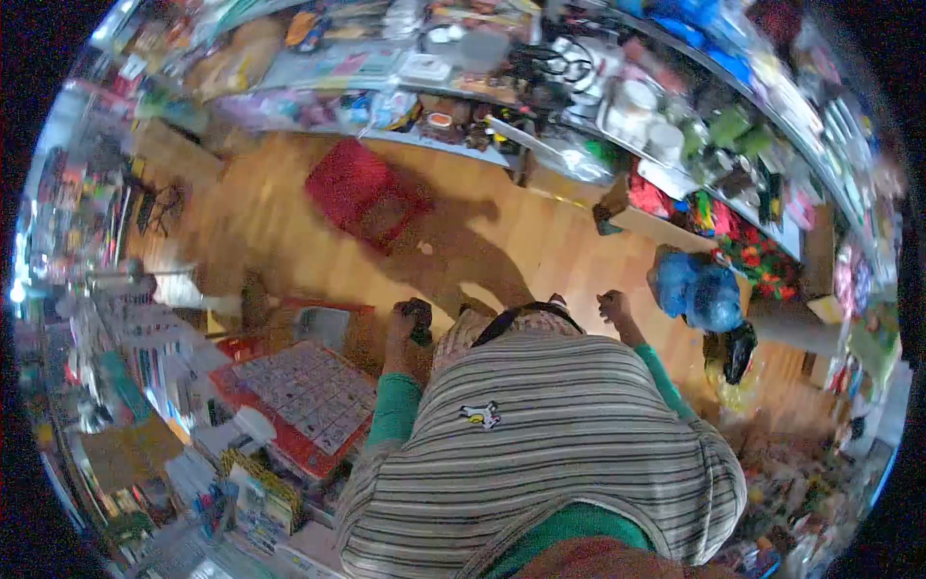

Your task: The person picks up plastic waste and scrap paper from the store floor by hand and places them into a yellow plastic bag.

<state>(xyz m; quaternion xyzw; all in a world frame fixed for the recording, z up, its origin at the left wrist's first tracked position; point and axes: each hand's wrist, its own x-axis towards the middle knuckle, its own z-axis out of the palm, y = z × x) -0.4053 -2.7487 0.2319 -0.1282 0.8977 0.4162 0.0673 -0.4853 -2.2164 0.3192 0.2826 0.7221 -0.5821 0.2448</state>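
Note:
My left hand [399, 333] hangs beside my waist, its fingers closed round a small dark object [418, 318] whose kind I cannot make out. On my other side, my right hand [613, 308] hangs over the wooden floor with its fingers loosely bent and apart. Nothing shows in it. A striped top [559, 386] with green sleeves covers my body between the hands. Left of my left hand lies a red-edged board or box with a printed grid sheet [309, 391].
A red stool [352, 183] stands ahead on the wooden floor [550, 241]. Crowded shelves [463, 87] curve round the far side. Blue plastic-wrapped items [696, 289] and a black bag [738, 352] are on the right. A box of red items [666, 207] sits by the shelves.

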